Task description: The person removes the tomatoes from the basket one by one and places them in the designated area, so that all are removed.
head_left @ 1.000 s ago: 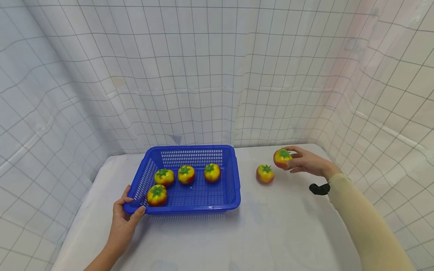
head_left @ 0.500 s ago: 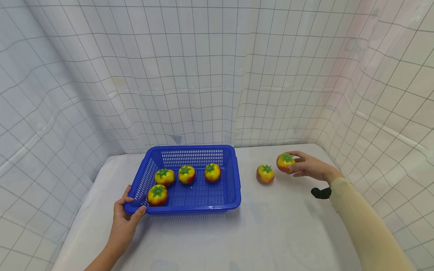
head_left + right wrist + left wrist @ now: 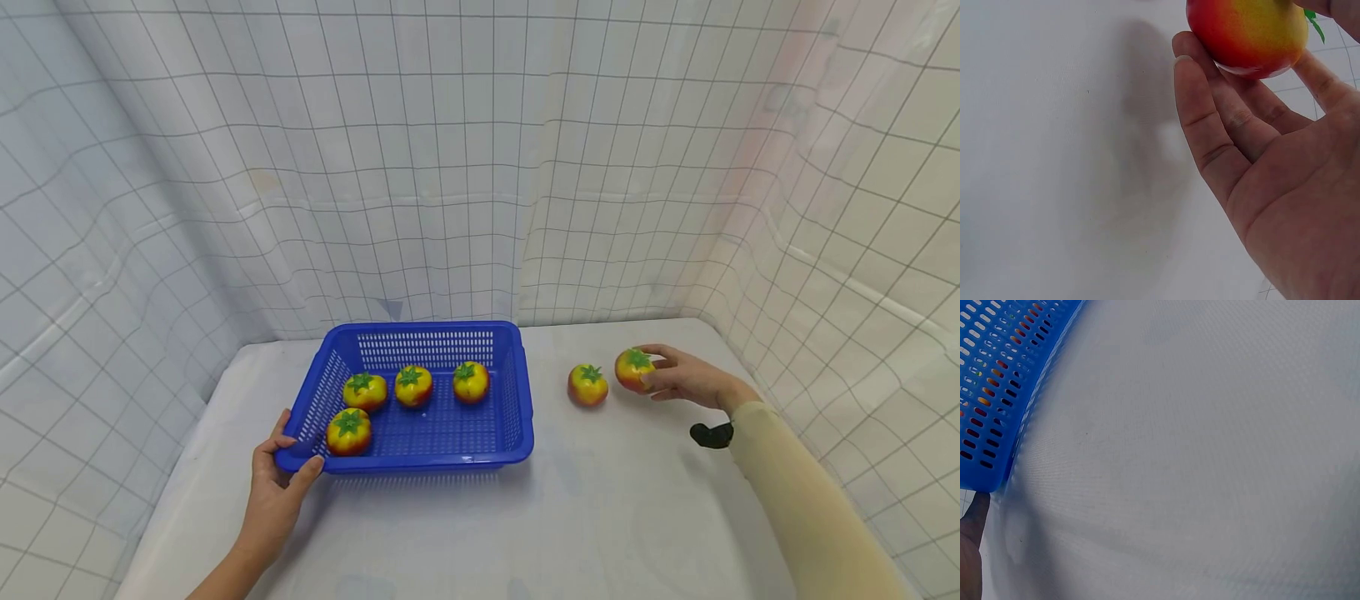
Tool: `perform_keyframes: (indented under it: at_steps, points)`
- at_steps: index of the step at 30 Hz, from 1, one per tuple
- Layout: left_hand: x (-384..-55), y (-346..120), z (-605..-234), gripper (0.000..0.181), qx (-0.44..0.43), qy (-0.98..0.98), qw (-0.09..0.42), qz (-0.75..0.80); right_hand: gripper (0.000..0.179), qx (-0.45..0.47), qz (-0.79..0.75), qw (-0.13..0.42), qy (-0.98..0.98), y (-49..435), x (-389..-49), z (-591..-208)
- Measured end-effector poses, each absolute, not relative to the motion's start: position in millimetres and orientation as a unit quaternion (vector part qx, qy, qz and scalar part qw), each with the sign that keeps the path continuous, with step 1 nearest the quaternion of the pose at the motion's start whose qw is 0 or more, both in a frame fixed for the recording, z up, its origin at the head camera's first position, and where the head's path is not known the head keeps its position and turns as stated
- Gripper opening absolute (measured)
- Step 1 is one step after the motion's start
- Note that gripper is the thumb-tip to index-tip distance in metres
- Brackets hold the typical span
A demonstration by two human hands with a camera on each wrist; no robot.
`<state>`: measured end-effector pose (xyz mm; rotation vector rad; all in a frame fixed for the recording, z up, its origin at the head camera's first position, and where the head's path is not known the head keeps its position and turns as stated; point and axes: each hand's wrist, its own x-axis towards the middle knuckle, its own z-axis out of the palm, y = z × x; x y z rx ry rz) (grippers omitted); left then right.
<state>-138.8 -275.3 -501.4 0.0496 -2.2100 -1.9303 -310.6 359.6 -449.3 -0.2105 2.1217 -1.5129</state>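
My right hand (image 3: 686,377) holds a red-and-yellow tomato (image 3: 634,370) with a green leafy top between thumb and fingers, at the right of the table. In the right wrist view, the fingers curve under this tomato (image 3: 1247,37). I cannot tell whether it touches the table. Just left of it, another such tomato (image 3: 587,385) sits on the cloth. My left hand (image 3: 272,492) grips the front left corner of a blue plastic basket (image 3: 420,464), thumb on the rim. Several similar tomatoes lie inside, one tomato (image 3: 348,432) near that corner. The left wrist view shows the slotted basket wall (image 3: 997,394).
A white cloth covers the table (image 3: 570,517). White grid-patterned curtains (image 3: 450,167) hang close behind it and on both sides. A black strap end (image 3: 711,436) juts out beside the right wrist.
My right hand has shifted slightly right and down toward the table's front with the tomato, away from the loose one. The left hand and the basket stay nearly still.
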Motion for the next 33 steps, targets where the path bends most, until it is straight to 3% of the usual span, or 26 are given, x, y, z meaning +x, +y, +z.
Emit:
perform_keyframes:
  at_steps: [33]
  points:
    - [-137, -275, -500, 0.043, 0.006, -0.738, 0.109, -0.666, 0.077, -0.062, -0.536, 0.276, 0.796, 367, -302, -465]
